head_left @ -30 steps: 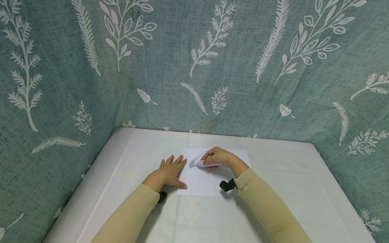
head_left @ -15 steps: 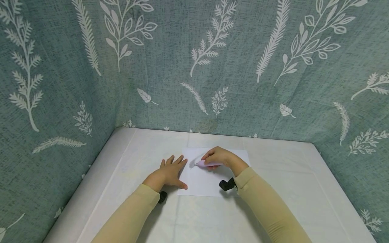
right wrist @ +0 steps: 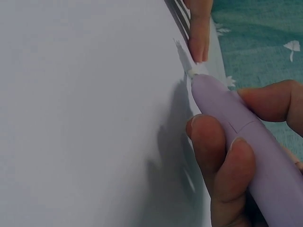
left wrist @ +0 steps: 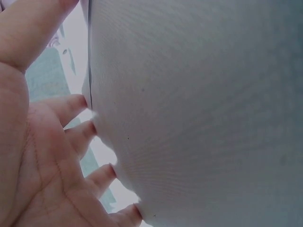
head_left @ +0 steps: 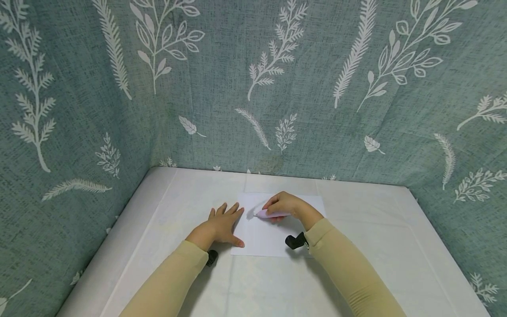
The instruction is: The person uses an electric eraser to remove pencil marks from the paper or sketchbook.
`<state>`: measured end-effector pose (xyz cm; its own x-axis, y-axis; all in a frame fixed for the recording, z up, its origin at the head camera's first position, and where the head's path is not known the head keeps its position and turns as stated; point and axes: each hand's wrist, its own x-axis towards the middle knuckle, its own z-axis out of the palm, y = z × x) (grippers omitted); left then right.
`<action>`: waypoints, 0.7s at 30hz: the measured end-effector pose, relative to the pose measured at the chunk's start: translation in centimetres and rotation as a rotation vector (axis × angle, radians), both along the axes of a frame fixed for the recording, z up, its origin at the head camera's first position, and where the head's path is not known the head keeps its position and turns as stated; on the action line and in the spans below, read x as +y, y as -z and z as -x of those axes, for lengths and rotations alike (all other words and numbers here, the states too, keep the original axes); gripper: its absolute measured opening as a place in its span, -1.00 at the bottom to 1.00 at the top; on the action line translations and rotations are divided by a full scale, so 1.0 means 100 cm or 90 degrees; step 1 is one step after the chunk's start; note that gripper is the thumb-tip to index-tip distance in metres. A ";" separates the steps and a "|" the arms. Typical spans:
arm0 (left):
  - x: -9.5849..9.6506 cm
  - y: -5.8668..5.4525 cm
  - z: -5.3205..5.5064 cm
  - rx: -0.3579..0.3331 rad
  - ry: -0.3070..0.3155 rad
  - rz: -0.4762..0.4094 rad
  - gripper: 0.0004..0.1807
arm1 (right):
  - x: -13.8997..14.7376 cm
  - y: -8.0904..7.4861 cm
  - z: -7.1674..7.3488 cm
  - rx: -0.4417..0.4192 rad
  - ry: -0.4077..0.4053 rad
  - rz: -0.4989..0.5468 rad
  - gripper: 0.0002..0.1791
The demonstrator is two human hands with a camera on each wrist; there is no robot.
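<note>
A white sheet of paper (head_left: 257, 243) lies on the white-covered table. My left hand (head_left: 218, 227) rests at the sheet's left edge, its fingers spread; the thumb tip reaches onto the paper. In the left wrist view its fingertips (left wrist: 103, 178) touch the pale surface. With my right hand (head_left: 286, 205) I grip a thick lilac pen-like tool (right wrist: 236, 120) between thumb and fingers. The tool slants, its small pale tip (right wrist: 192, 73) pointing left, at or just above the paper. Whether the tip touches is hard to tell. The tool's rear end is hidden by the hand.
The white table cover (head_left: 380, 251) spreads around the sheet on all sides. Green-blue cloth with white leaf prints (head_left: 222, 88) hangs along the back, left and right edges. A small black device (head_left: 296, 241) sits on the right wrist, another (head_left: 212, 257) on the left.
</note>
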<state>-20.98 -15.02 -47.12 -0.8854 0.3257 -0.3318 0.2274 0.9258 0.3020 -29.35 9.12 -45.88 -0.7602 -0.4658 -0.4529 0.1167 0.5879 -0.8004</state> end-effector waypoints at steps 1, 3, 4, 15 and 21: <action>0.000 0.000 0.000 0.001 0.000 -0.002 0.27 | 0.000 0.000 0.000 0.000 0.000 -0.001 -0.78; 0.000 0.000 0.000 0.001 0.000 -0.004 0.27 | -0.001 0.001 0.000 0.000 -0.001 -0.002 -0.78; 0.000 0.000 0.000 0.002 0.000 -0.004 0.27 | -0.001 0.001 0.000 0.001 -0.003 -0.003 -0.78; 0.001 -0.002 -0.002 0.002 -0.006 -0.009 0.27 | -0.003 -0.001 0.000 -0.005 -0.013 -0.008 -0.78; 0.001 -0.003 -0.003 0.002 -0.006 -0.013 0.26 | -0.004 0.000 0.000 0.007 -0.012 -0.010 -0.79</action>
<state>-20.72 -14.95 -46.78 -0.8896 0.3241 -0.3220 0.2202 0.9217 0.3194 -29.39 8.75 -45.86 -0.7564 -0.4725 -0.4524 0.0975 0.6024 -0.7922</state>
